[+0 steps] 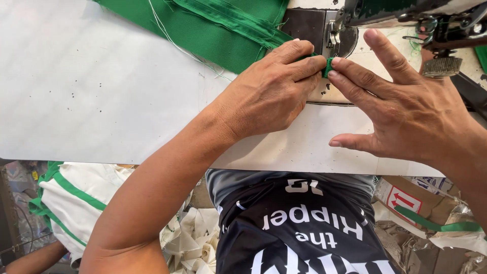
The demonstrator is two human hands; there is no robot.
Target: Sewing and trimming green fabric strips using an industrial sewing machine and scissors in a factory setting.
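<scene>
Just in front of the grey metal sewing machine's presser foot (333,38), the left hand (266,96) and right hand (406,109) pinch a small folded end of green woven fabric (327,68) between fingertips, other fingers spread; the long green piece (213,30) left of the foot already carries a stitched ridge, this end seemingly unsewn on the white surface (101,91)

1. A flat white sewing table (91,91) is stretching across the view, its surface speckled with small dark flecks.
2. A folded piece of green fabric (223,30) is lying on the table's far side, loose pale threads (172,40) trailing from it.
3. A sewing machine with a metal presser foot (335,33) is sitting at the table's far right, the fabric's edge running toward it.
</scene>
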